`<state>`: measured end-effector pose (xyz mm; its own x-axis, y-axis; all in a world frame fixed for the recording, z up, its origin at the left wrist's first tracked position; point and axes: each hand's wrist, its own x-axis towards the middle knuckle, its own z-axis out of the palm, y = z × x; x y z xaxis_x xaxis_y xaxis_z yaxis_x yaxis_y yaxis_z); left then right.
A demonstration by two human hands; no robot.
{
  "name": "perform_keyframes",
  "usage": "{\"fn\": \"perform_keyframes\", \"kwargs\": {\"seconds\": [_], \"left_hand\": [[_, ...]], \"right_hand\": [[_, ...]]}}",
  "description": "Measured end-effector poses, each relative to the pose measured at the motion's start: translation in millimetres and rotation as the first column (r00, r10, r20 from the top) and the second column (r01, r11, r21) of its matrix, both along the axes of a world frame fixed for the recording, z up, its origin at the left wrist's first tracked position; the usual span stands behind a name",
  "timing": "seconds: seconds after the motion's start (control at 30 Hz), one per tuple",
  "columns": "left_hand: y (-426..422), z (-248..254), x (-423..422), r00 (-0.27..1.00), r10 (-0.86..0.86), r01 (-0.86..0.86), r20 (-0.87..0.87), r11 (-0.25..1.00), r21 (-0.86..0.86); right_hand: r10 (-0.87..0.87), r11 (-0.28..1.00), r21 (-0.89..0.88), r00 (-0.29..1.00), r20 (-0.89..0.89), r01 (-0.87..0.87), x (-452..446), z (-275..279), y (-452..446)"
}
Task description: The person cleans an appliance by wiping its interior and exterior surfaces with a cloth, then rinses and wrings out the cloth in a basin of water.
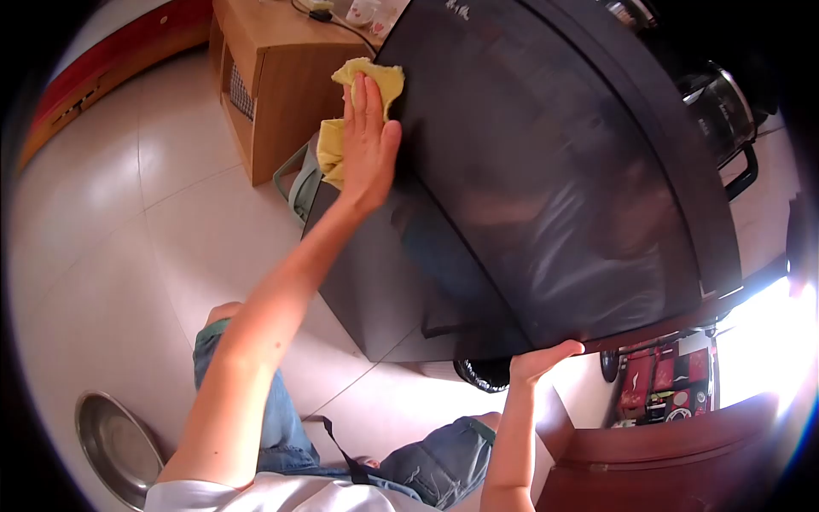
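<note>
A yellow cloth (331,149) is under my left hand (368,145), which presses it flat against the left edge of a dark glossy cabinet (546,179). The fingers of that hand are stretched out and close together over the cloth, and part of the cloth hangs loose beside the wrist. At the cabinet's near lower edge, my right hand (539,362) holds on, its thumb lying along the edge. The other fingers of the right hand are hidden behind the panel. Blurry reflections show on the cabinet's dark front.
A glass kettle (721,115) with a black handle stands on the cabinet's far side. To the left is a wooden side cabinet (299,81) with a cable on top. A metal basin (115,439) rests on the tiled floor. Red boxes (661,384) sit at the right, near a reddish-brown wooden piece (665,461).
</note>
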<state>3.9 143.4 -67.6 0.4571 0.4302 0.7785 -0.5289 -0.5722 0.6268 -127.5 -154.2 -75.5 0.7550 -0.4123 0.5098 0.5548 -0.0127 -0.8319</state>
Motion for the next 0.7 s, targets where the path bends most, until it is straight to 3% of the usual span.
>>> {"fn": "perform_keyframes", "kwargs": {"seconds": [0.03,0.1,0.13,0.17,0.2,0.23,0.3,0.43,0.47,0.5,0.53,0.57,0.6,0.63,0.7], "left_hand": [[-15,2,-3,1.000,0.021,-0.021,-0.003,0.998,-0.066],[-74,-4,-46,0.984,0.038,-0.037,-0.175,0.999,0.009],[-110,-13,-83,0.947,-0.135,0.142,-0.291,0.990,0.006],[-153,-35,-120,0.905,-0.348,0.347,-0.245,0.937,-0.050],[-176,-38,-153,0.513,-0.609,0.670,-0.605,0.725,-0.162],[-219,-86,-178,0.718,-0.591,0.689,-0.367,0.678,0.257],[-232,-95,-194,0.777,-0.587,0.626,-0.226,0.760,0.177],[-184,-89,-160,0.818,-0.534,0.572,-0.215,0.714,0.403],[-143,-41,-141,0.497,-0.488,0.775,-0.717,0.622,0.114],[-136,-62,-113,0.903,-0.386,0.411,-0.188,0.903,0.124],[-103,-34,-88,0.957,-0.201,0.210,-0.209,0.978,0.018],[-72,-32,-49,0.986,-0.004,0.015,-0.166,0.998,0.061],[-41,-30,-10,0.972,0.197,-0.187,-0.130,0.979,0.082],[-5,-31,13,0.989,0.101,-0.109,-0.111,0.992,-0.069],[0,-28,9,0.991,0.009,-0.035,-0.135,0.981,-0.192]], "right_hand": [[-0.035,0.999,-0.033,0.999,0.005,0.035,0,2,3],[-0.114,0.993,0.007,0.993,-0.006,0.114,-2,5,8],[-0.115,0.993,0.026,0.993,0.001,0.115,-1,6,11],[-0.114,0.992,0.045,0.993,0.010,0.114,-1,8,14],[-0.161,0.986,-0.033,0.987,0.027,0.162,-3,15,18],[-0.183,0.983,-0.019,0.983,0.014,0.183,-1,12,15],[-0.234,0.972,0.010,0.972,-0.017,0.234,0,7,2],[-0.195,0.978,-0.074,0.981,0.017,0.196,3,11,2],[-0.164,0.982,-0.089,0.986,0.017,0.165,1,20,19],[-0.140,0.979,-0.144,0.989,0.047,0.145,3,18,17],[-0.115,0.971,-0.202,0.991,0.075,0.128,5,16,10],[-0.088,0.958,-0.265,0.992,0.096,0.110,4,16,4],[-0.075,0.975,-0.201,0.990,0.116,0.097,5,16,7],[-0.091,0.978,-0.177,0.989,0.118,0.111,5,17,11],[-0.116,0.983,-0.131,0.987,0.115,0.131,6,19,19]]}}
